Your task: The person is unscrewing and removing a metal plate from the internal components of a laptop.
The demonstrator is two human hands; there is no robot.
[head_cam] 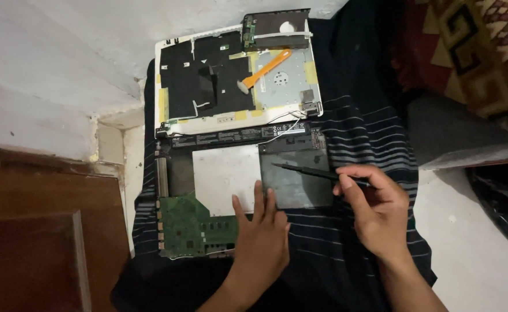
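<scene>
An opened laptop base point(176, 173) lies on a dark striped cloth point(358, 133), with a green circuit board point(187, 225) at its lower left and a pale metal plate point(225, 173) in the middle. My left hand point(262, 231) rests flat, fingers apart, on the near edge of the plate and a dark grey drive point(297, 182). My right hand point(375, 208) grips a thin black tool point(303, 170) whose tip lies over the drive's upper left part.
The laptop's white cover point(236, 115), lined with black film, lies farther away with an orange pry tool point(265, 69) on it. A brown wooden door point(34, 237) is at the left, a patterned fabric point(473, 46) at the upper right, a black bag point(505, 202) at the right.
</scene>
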